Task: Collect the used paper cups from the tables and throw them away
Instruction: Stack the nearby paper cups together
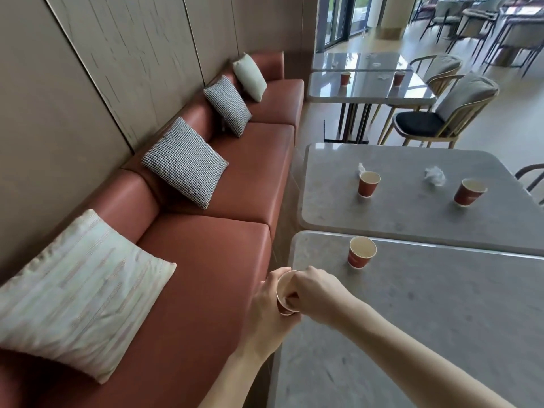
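- Low at the near table's (412, 334) corner, left hand (269, 304) grips a cup (284, 291).
- Right hand (319, 293) curls over its rim, fingers pinching inside.
- Another cup (361, 252) stands just beyond.

Along the panelled wall (123, 54), a long rust-red sofa (235, 178) with four cushions: pale striped one (79, 293) nearest, two houndstooth (185, 161) (228, 105), another pale (249, 77) at the far end. On the middle grey counter (412, 213), crumpled tissue (435, 175). Beyond, wooden chair (441, 113) with dark seat pad
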